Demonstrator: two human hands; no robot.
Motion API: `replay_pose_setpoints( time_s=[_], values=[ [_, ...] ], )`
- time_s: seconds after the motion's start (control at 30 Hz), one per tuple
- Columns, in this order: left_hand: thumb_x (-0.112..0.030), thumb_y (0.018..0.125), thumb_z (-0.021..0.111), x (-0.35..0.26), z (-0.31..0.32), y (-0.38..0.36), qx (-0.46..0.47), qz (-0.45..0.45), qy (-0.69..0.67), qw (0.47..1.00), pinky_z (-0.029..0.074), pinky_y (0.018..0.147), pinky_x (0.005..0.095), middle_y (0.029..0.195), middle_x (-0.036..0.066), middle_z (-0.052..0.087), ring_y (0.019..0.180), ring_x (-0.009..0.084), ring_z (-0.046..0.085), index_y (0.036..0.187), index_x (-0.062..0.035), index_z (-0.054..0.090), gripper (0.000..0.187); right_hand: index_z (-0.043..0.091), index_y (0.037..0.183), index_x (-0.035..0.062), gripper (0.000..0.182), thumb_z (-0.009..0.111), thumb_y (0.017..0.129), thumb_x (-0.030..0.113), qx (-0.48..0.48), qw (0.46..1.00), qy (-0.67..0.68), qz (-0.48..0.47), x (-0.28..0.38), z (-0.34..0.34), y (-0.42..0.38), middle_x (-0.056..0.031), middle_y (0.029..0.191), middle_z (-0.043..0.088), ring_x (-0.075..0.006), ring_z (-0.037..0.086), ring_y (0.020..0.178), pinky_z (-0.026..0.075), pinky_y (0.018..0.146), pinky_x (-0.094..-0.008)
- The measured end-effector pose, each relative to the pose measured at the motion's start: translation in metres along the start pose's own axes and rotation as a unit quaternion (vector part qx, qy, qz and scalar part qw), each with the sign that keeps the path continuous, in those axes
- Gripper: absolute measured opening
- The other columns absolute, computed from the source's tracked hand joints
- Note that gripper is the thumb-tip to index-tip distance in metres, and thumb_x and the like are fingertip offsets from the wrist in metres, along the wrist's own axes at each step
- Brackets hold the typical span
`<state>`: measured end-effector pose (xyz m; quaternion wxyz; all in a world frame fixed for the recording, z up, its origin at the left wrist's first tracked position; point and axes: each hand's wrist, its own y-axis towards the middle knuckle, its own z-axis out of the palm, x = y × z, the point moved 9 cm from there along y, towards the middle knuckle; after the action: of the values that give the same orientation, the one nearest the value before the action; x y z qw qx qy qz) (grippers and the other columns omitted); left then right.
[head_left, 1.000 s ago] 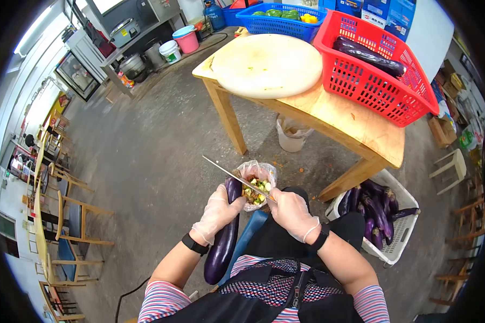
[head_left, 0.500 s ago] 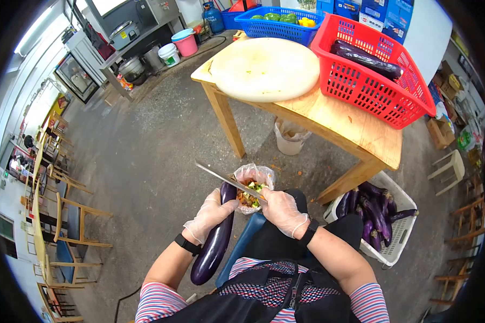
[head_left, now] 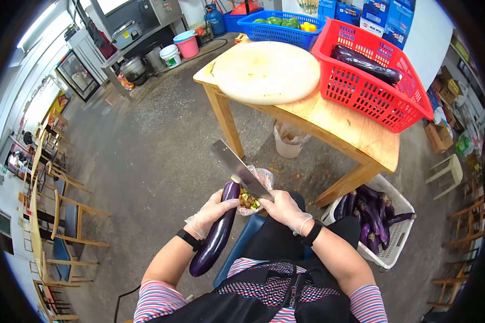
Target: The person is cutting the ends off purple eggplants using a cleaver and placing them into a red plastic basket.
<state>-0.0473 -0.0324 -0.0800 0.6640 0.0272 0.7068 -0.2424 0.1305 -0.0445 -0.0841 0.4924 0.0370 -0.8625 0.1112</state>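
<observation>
My left hand (head_left: 208,216), in a clear plastic glove, wraps around a long purple eggplant (head_left: 214,245) near its upper end. That end shows a pale cut face; the glossy lower end points down toward my lap. In my gloved right hand (head_left: 289,211) is a cleaver (head_left: 241,170), gripped by its handle, its broad blade slanting up and left just past the eggplant's cut tip. Beneath the blade, a container lined with a clear bag (head_left: 264,175) holds green and brown scraps, partly hidden by the cleaver.
A white crate (head_left: 401,239) of eggplants stands by my right knee. On the wooden table (head_left: 374,137) ahead are a round cutting board (head_left: 267,72), a red basket (head_left: 364,94) with eggplants and a blue basket (head_left: 277,33) of peppers. A lined bin (head_left: 288,145) sits under the table.
The cleaver has turned so its flat side shows, and it has moved past the eggplant's upper end. That end now shows a pale cut face. My left hand keeps its hold.
</observation>
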Motion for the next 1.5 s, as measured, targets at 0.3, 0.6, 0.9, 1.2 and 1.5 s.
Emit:
replay_pose_setpoints(
  time_s=[0.3, 0.6, 0.9, 1.2, 1.5],
  values=[
    [-0.012, 0.088, 0.068, -0.012, 0.02, -0.018, 0.0, -0.09, -0.313, 0.945, 0.054, 0.08, 0.0264, 0.103, 0.009, 0.065, 0.089, 0.0162, 0.065, 0.12, -0.001, 0.057, 0.036, 0.055, 0.081, 0.0065, 0.012, 0.063, 0.084, 0.014, -0.161, 0.929, -0.261, -0.206, 0.052, -0.017, -0.035, -0.0147, 0.06, 0.06, -0.0325, 0.065, 0.059, 0.05, 0.052, -0.0438],
    [-0.029, 0.095, 0.061, -0.009, 0.022, 0.009, 0.016, 0.162, 0.167, 0.972, 0.048, 0.087, 0.0326, 0.108, 0.005, 0.063, 0.097, 0.0185, 0.059, 0.116, -0.0058, 0.058, 0.031, 0.054, 0.08, 0.0063, 0.013, 0.063, 0.084, 0.014, -0.167, 0.917, -0.294, -0.212, 0.057, -0.013, -0.043, -0.0118, 0.06, 0.061, -0.0292, 0.065, 0.057, 0.05, 0.051, -0.0402],
    [-0.024, 0.096, 0.056, -0.008, 0.027, 0.015, -0.035, 0.189, 0.389, 0.901, 0.047, 0.087, 0.0393, 0.114, 0.007, 0.062, 0.104, 0.0226, 0.059, 0.118, -0.0116, 0.058, 0.025, 0.053, 0.08, 0.007, 0.012, 0.064, 0.082, 0.013, -0.164, 0.908, -0.332, -0.196, 0.048, -0.008, -0.045, -0.0108, 0.062, 0.062, -0.0277, 0.065, 0.056, 0.05, 0.052, -0.039],
    [-0.026, 0.092, 0.063, 0.007, 0.023, 0.014, -0.082, 0.205, 0.418, 0.881, 0.043, 0.097, 0.0404, 0.12, 0.015, 0.062, 0.116, 0.03, 0.056, 0.124, -0.0077, 0.056, 0.037, 0.054, 0.079, 0.0091, 0.007, 0.057, 0.084, 0.013, -0.191, 0.883, -0.377, -0.206, 0.039, -0.003, -0.027, -0.0075, 0.056, 0.06, -0.0224, 0.065, 0.051, 0.05, 0.045, -0.0354],
    [-0.015, 0.085, 0.069, 0.005, 0.005, 0.011, -0.114, 0.061, 0.203, 0.971, 0.045, 0.094, 0.0339, 0.112, 0.016, 0.063, 0.107, 0.0221, 0.059, 0.123, 0.0037, 0.051, 0.046, 0.058, 0.086, 0.0034, 0.009, 0.058, 0.083, 0.012, -0.136, 0.929, -0.304, -0.162, 0.035, 0.001, -0.01, -0.0144, 0.061, 0.063, -0.0304, 0.067, 0.058, 0.053, 0.052, -0.0427]
  ],
)
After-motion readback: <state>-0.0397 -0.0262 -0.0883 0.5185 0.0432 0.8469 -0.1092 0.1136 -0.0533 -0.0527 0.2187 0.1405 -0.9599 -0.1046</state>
